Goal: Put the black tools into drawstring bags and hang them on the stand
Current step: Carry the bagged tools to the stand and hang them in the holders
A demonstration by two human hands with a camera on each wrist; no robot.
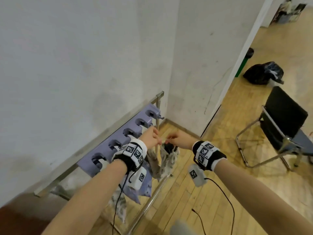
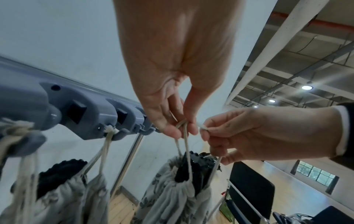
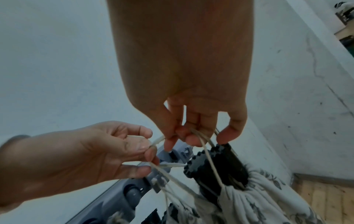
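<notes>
A pale patterned drawstring bag (image 1: 169, 157) (image 2: 172, 195) (image 3: 254, 198) hangs between my hands with a black tool (image 2: 193, 165) (image 3: 216, 165) sticking out of its gathered mouth. My left hand (image 1: 152, 139) (image 2: 178, 127) (image 3: 138, 150) pinches one cream drawstring (image 2: 186, 151). My right hand (image 1: 176, 139) (image 3: 191, 136) (image 2: 214, 136) pinches the other drawstring (image 3: 210, 160). Both hands are just in front of the purple hook rail (image 1: 122, 141) (image 2: 76, 110) on the metal stand (image 1: 94, 146). Two other bags (image 2: 63, 194) hang from its hooks by their cords.
The stand is against a white wall (image 1: 67, 56) in a corner. A black folding chair (image 1: 281, 129) is on the wooden floor (image 1: 220, 175) to the right, with a black rubbish bag (image 1: 264, 72) further back. Cables (image 1: 225, 197) trail from my wrists.
</notes>
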